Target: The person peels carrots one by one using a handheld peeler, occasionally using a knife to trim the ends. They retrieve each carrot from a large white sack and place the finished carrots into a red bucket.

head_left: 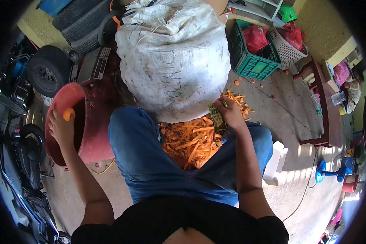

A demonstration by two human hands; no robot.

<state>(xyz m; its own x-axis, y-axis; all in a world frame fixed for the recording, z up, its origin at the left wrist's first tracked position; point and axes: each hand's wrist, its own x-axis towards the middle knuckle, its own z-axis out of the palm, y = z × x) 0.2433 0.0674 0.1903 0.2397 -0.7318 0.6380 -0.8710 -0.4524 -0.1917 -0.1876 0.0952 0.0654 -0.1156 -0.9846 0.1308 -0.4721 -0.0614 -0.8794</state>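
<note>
My left hand (61, 125) is at the mouth of the red plastic barrel (99, 138), its fingers closed around an orange piece of carrot (68, 114). On the other side, my right hand (230, 115) grips a broad, flat knife-like tool (217, 118) with a green and gold patterned surface. That tool hangs beside my right knee, over the edge of a heap of carrot strips (191, 142) between my legs. The heap's container is mostly hidden. More orange strips (242, 101) lie scattered on the floor past my right hand.
A large stuffed white sack (175, 65) stands right in front of me. Back right are a green crate (256, 67) and a white basket (286, 55) holding red bags. Tyres (49, 71) lie back left, a motorcycle (30, 162) stands left, and a blue fan (321, 173) sits right.
</note>
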